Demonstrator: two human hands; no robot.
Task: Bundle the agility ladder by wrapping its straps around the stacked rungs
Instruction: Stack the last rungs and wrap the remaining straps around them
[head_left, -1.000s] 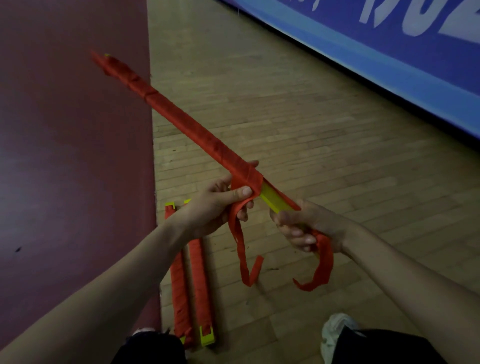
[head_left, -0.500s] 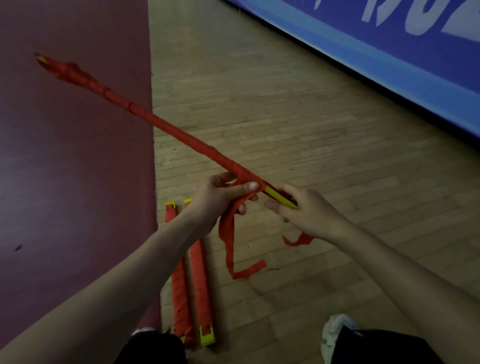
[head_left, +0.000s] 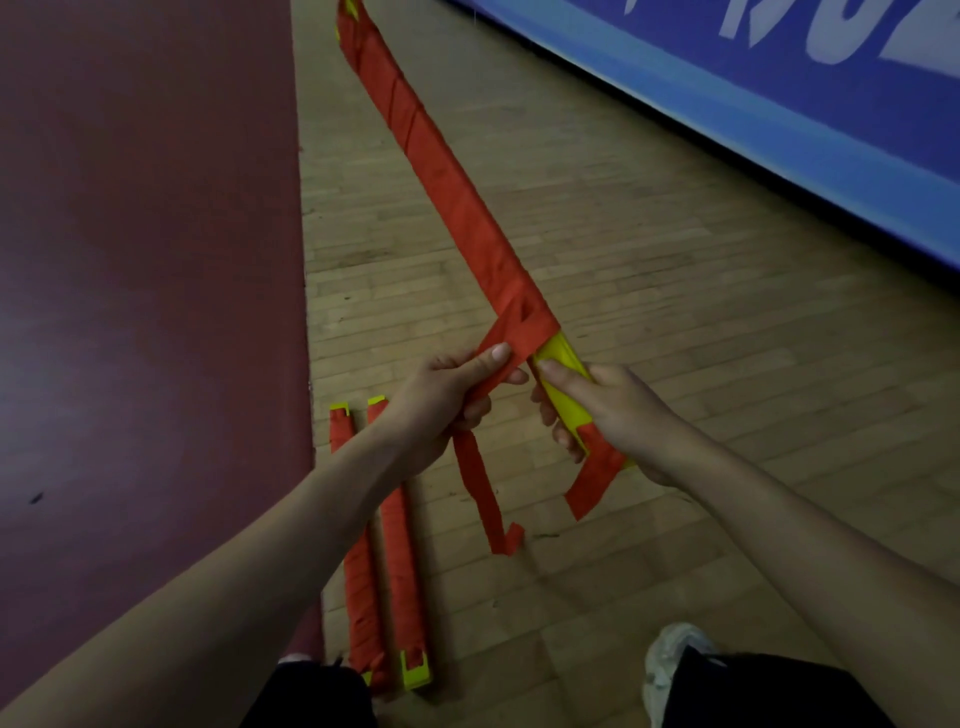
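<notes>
L hand (head_left: 441, 397) pinches strap (head_left: 480, 488), R hand (head_left: 621, 415) grips rung stack (head_left: 452, 192), both forearms extended.

Matt red cloth strap (head_left: 470, 244), glossy yellow plastic rungs (head_left: 562, 389)

I had a single view to work from: the wide-angle camera worn on the person's head. It faced forward and steeply down, toward the ground just ahead of the feet. Both forearms lay across the lower corners, and the left hand (head_left: 441, 395) and right hand (head_left: 623, 415) sat close to the lens near frame centre. The wooden floor (head_left: 675, 312) filled the middle, a dark red surface (head_left: 145, 260) the left side, a blue banner (head_left: 779, 104) the upper right, and a shoe (head_left: 670, 660) sat low, right of centre.
</notes>
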